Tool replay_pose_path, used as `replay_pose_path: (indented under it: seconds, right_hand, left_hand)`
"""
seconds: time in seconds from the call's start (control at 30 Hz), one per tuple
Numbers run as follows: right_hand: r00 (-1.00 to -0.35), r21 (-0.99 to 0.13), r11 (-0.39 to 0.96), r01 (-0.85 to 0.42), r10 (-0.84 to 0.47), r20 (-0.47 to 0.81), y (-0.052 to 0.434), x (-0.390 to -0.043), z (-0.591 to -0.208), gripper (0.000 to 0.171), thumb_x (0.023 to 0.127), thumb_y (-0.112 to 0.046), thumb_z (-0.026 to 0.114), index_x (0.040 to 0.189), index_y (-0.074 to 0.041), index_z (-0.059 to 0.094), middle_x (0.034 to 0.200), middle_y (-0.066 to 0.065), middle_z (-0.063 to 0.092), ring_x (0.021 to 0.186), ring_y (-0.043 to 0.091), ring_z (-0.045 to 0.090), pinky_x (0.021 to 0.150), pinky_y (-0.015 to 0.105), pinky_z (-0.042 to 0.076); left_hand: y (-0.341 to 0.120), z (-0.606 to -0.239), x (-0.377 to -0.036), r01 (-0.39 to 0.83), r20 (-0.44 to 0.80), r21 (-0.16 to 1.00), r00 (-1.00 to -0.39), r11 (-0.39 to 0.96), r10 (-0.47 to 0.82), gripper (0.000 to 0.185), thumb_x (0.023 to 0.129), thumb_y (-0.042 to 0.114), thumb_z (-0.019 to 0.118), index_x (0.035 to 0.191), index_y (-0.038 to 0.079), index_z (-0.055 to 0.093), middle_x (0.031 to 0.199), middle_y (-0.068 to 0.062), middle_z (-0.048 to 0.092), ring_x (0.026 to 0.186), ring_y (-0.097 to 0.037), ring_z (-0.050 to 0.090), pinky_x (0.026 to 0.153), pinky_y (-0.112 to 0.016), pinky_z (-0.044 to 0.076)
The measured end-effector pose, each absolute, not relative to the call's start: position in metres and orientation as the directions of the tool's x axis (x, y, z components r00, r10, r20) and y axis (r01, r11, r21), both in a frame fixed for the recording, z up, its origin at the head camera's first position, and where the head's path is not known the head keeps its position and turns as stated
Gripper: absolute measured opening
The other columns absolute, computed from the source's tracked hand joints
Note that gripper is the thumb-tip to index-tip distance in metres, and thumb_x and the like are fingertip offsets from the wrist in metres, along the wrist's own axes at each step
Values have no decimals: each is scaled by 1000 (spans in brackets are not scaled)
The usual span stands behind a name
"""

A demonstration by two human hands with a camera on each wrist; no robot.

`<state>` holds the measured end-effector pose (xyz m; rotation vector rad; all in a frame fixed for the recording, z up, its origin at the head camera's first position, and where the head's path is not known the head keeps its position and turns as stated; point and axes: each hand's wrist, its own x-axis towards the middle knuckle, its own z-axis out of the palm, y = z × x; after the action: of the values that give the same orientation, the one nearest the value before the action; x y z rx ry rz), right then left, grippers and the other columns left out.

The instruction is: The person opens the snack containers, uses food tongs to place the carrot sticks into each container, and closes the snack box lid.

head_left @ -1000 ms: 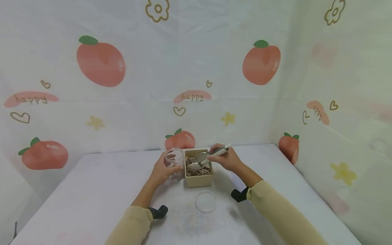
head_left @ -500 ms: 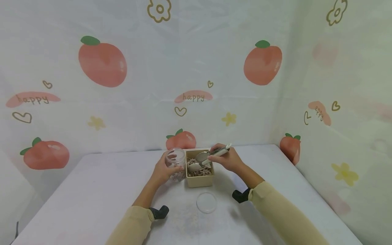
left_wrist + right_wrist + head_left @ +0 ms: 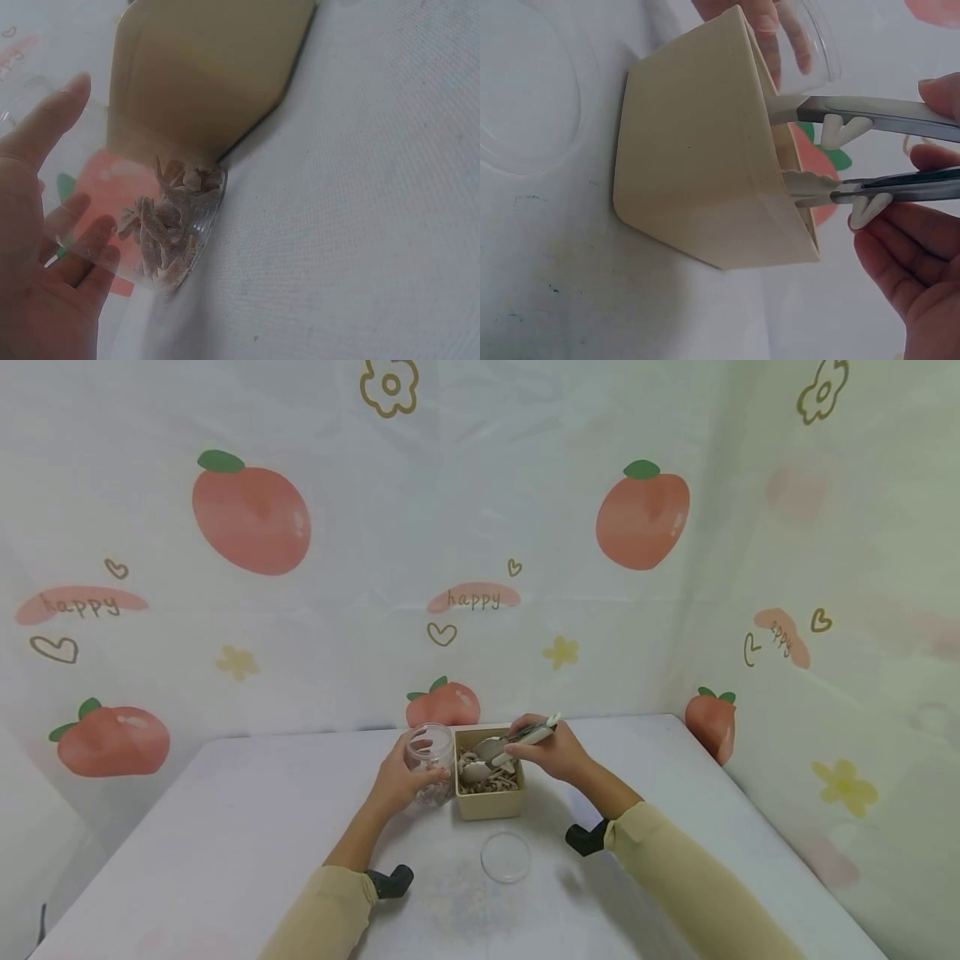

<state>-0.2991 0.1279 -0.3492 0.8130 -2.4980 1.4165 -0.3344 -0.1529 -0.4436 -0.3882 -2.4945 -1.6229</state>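
Note:
My left hand (image 3: 396, 778) grips a clear, lidless plastic jar (image 3: 431, 758) standing at the left side of a beige box. Several brownish, powdery strips (image 3: 161, 232) lie at the jar's bottom in the left wrist view. The beige box (image 3: 490, 806) holds more of these strips (image 3: 487, 783). My right hand (image 3: 553, 752) holds a pair of grey and white tongs (image 3: 877, 180) by the arms. Their two heads reach down past the box rim, spread apart, over the strips. In the right wrist view the tips are hidden inside the box.
A round clear lid (image 3: 506, 857) lies on the white tabletop (image 3: 285, 810) in front of the box. A patterned cloth wall (image 3: 337, 668) stands right behind the table's back edge, and another rises along the right side.
The tongs have shifted very slightly in my right hand, their heads still in the box. The jar, my left hand, the box and the lid stay put.

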Motion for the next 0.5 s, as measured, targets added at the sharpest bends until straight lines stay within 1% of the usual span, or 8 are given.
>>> replay_pose_path:
  seconds: [0.03,0.13,0.3,0.4,0.5]
  right_hand:
    - [-841,-743,410,-529,-374,392,127,-297,-347,17,85,-5,73,99,3,67,87,10,67,69,14,57,60,28,46]
    - [-842,-733,426,-531,-368,396,127,-296,-345,18,86,-6,73,99,4,67,86,9,67,68,14,56,59,27,45]
    - [-829,-725,417,-548,-386,405,129,-297,-342,20,86,-6,73,100,6,67,88,11,67,68,16,55,60,30,45]
    - [-818,-723,401,-563,-398,416,128,-302,-346,22,85,-6,74,101,6,66,88,12,66,68,17,54,59,30,45]
    - [-818,-722,403,-563,-397,417,128,-312,-357,21,85,-8,75,101,4,67,87,10,66,66,17,53,57,30,45]
  left_hand:
    - [-153,-444,-335,291,258,877,-956,383,138,89,74,29,86,146,15,35,135,-10,55,130,-36,45,107,-51,33]
    - [-154,-445,-336,293,259,877,-956,381,139,88,75,29,85,146,15,35,136,-12,54,129,-37,45,106,-53,34]
    - [-153,-444,-334,287,253,880,-958,379,138,88,75,27,86,146,15,35,136,-13,54,130,-36,45,106,-52,34]
    - [-153,-442,-333,289,256,878,-957,381,136,89,74,27,86,146,15,35,136,-12,54,130,-36,45,106,-52,34]
    - [-153,-442,-333,289,256,876,-957,387,135,89,75,27,86,146,15,35,136,-11,55,130,-36,45,106,-52,34]
